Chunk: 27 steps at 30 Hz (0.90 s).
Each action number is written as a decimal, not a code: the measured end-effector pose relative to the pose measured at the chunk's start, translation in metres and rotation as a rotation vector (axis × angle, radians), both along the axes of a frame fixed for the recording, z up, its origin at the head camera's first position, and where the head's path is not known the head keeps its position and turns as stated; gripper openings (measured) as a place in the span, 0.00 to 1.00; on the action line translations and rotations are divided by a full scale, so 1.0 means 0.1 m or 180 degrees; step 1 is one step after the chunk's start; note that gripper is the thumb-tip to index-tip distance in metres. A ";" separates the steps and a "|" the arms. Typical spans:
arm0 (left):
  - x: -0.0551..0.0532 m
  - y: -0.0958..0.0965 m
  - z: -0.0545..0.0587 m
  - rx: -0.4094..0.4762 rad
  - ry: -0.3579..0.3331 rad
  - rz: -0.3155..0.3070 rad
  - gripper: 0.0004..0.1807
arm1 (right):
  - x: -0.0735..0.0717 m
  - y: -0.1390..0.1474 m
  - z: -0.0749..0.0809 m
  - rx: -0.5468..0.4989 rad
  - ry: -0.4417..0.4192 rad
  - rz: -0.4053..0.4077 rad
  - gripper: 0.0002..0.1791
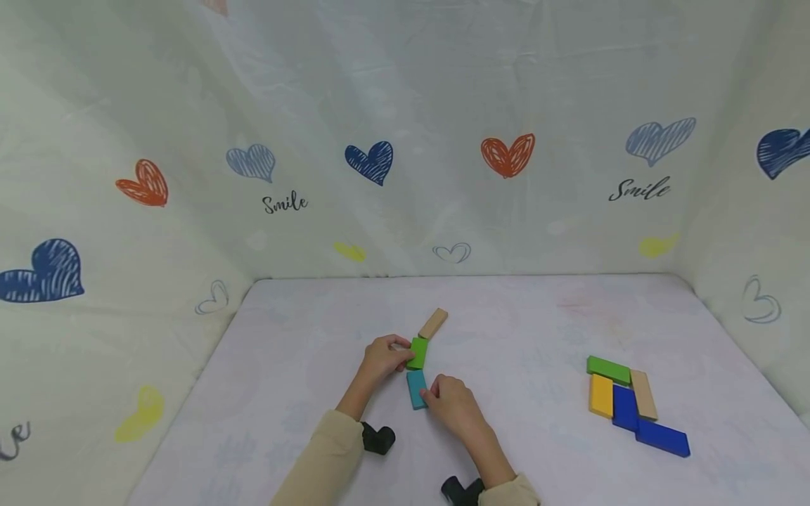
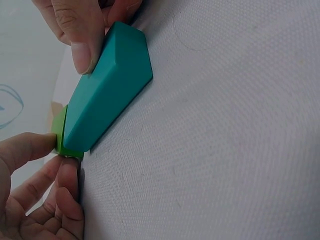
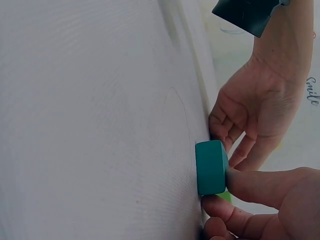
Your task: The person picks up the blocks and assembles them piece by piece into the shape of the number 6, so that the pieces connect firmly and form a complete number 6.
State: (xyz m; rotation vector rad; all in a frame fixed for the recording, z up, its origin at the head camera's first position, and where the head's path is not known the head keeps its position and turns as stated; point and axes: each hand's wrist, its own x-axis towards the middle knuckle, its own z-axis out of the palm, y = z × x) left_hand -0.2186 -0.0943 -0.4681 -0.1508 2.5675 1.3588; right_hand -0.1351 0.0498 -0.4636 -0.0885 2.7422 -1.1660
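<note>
In the head view a short row of blocks runs along the table: a plain wooden block (image 1: 433,324) at the far end, a green block (image 1: 418,352), and a teal block (image 1: 415,390) nearest. My left hand (image 1: 384,356) pinches the green block from its left side. The teal block is held at its right side by my right hand (image 1: 453,404). Seen from the left wrist, the teal block (image 2: 107,85) lies flat, one end against the green block (image 2: 60,130). In the right wrist view the thumb lies on the teal block (image 3: 211,167), fingertips at its side.
On the right of the table (image 1: 525,422) lies a cluster of flat blocks: a green block (image 1: 609,370), a yellow block (image 1: 601,396), a wooden block (image 1: 643,395), a blue block (image 1: 625,407) and another blue block (image 1: 662,437). A heart-printed curtain (image 1: 443,91) hangs behind.
</note>
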 end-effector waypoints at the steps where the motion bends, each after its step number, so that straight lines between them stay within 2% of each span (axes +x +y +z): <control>1: 0.00 0.00 0.00 0.0009 -0.0013 0.0014 0.14 | 0.00 0.00 0.00 0.0004 0.0002 0.0000 0.12; 21: 0.01 0.01 -0.02 -0.0075 -0.0018 0.0008 0.15 | -0.01 0.00 -0.02 -0.0080 -0.0115 -0.0054 0.13; 27: 0.04 0.00 -0.04 -0.0117 0.0061 0.0005 0.15 | -0.01 0.00 -0.04 -0.0074 -0.0107 -0.0053 0.13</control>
